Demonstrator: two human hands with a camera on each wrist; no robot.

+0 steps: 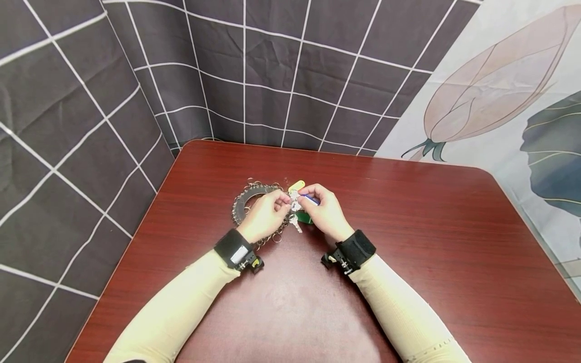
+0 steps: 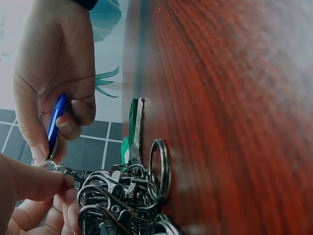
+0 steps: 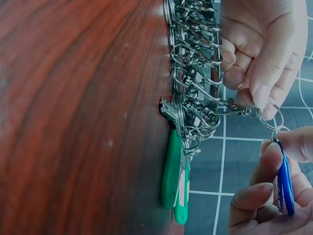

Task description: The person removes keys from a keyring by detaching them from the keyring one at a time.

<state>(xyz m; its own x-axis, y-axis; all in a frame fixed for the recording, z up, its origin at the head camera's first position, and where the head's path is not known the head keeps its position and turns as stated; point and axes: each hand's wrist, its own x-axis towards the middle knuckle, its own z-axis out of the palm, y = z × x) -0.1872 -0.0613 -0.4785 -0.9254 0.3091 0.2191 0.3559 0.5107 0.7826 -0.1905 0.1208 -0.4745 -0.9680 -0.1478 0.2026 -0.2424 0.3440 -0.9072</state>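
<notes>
My left hand [image 1: 265, 217] pinches a split ring [image 3: 282, 117] where it joins a metal swivel clasp [image 3: 239, 109]. My right hand [image 1: 330, 214] holds a blue key tag [image 3: 286, 183] between thumb and fingers, close to that split ring. In the left wrist view the same blue tag stands upright above the left fingertips. Under the left hand lies a large dark hoop [image 1: 239, 197], lined with many clasps and rings. Silver keys [image 1: 296, 223], a yellow tag [image 1: 297, 186] and a green tag [image 1: 303, 218] sit at the hoop's right side.
Everything lies on a reddish-brown wooden table [image 1: 431, 242]. A dark curtain with white grid lines [image 1: 268, 65] hangs behind it and to the left. On the right is a white cloth with a flower print [image 1: 481, 96]. Both wrists wear black straps with small cameras.
</notes>
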